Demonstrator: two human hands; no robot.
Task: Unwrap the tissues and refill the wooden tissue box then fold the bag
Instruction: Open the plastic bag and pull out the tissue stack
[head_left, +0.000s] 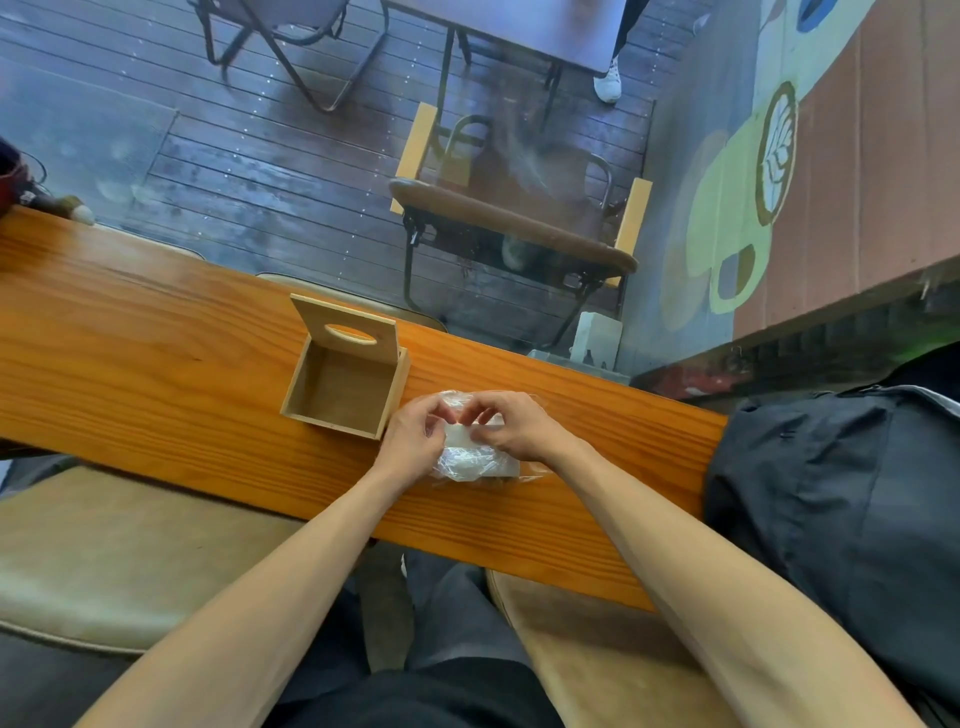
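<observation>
A pack of white tissues in a clear plastic bag lies on the orange wooden counter. My left hand pinches the bag at its far left end. My right hand pinches the same plastic from the right, fingertips close to those of the left. To the left stands the wooden tissue box, empty, its lid with an oval slot hinged upright at the back. The far side of the pack is hidden by my hands.
A dark backpack rests at the counter's right end. Beyond the counter are a folding chair, a dark table and plank flooring. Cushioned seats lie under my forearms on both sides. A person's white shoe shows at the far top.
</observation>
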